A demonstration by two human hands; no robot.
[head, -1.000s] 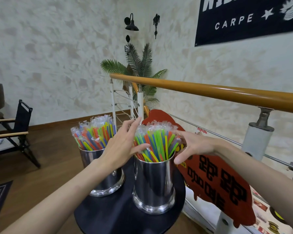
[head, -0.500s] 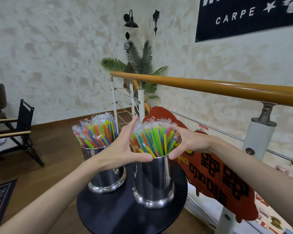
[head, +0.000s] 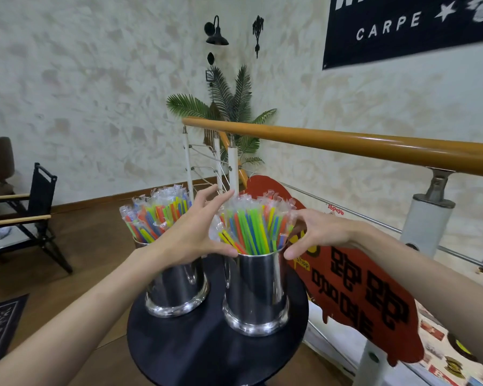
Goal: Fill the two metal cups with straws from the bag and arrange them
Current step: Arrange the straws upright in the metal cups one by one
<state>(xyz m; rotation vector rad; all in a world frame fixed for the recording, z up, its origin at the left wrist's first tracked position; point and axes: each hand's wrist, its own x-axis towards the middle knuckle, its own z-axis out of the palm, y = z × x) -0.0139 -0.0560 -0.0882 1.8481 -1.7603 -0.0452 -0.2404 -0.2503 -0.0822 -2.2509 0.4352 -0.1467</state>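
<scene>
Two shiny metal cups stand on a small round black table (head: 207, 355). The right cup (head: 258, 291) holds a bundle of wrapped colourful straws (head: 254, 227). The left cup (head: 176, 288), partly behind my left wrist, holds another bundle of straws (head: 154, 215). My left hand (head: 190, 232) cups the left side of the right bundle, fingers spread and thumb at the cup's rim. My right hand (head: 315, 232) presses the bundle's right side, fingers bent, thumb near the rim. No bag is in view.
A wooden handrail (head: 346, 146) on white posts runs close behind the table. A red sign (head: 360, 296) hangs on the railing at the right. A black folding chair (head: 31, 215) stands at the left. A potted palm (head: 229, 107) sits in the far corner.
Both hands have closed in around the right cup's straws and squeezed the bundle tighter and more upright. The cups have stayed in place.
</scene>
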